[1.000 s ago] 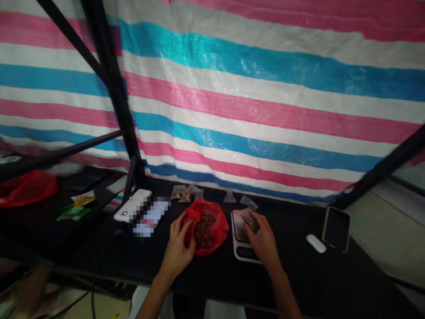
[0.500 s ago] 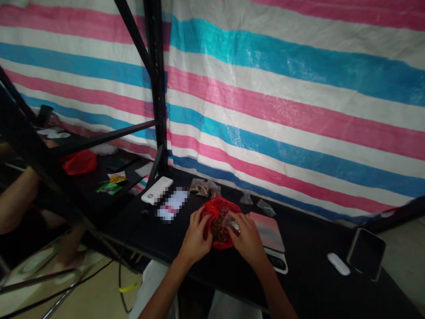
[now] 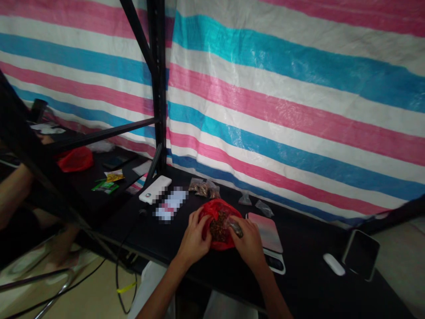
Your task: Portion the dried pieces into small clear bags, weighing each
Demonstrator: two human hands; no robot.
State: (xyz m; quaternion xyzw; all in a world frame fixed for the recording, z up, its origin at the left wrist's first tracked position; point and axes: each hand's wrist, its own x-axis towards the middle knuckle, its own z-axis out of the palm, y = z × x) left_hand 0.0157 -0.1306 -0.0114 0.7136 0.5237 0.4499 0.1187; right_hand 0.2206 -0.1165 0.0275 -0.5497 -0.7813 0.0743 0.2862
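A red plastic bag [image 3: 217,210] full of dark brown bits lies open on the black table [image 3: 308,283]. My left hand [image 3: 194,239] grips the bag's left edge, fingers curled on the plastic. My right hand [image 3: 247,241] is at the bag's right side, closed on a small clear pouch [image 3: 235,227] with brown bits in it. Just right of the hands lies a small flat scale [image 3: 267,237] with nothing on its platform.
Small clear pouches [image 3: 202,188] lie behind the bag by the striped tarp [image 3: 282,110]. A white power bank [image 3: 155,189], a phone [image 3: 361,254] and a white oval object [image 3: 334,264] are on the table. A black frame post [image 3: 158,88] stands left. Another person's arm [image 3: 13,190] is at far left.
My right hand lifted the small pouch off the scale and brought it left to the red bag. The left hand stayed on the bag. The camera turned left.
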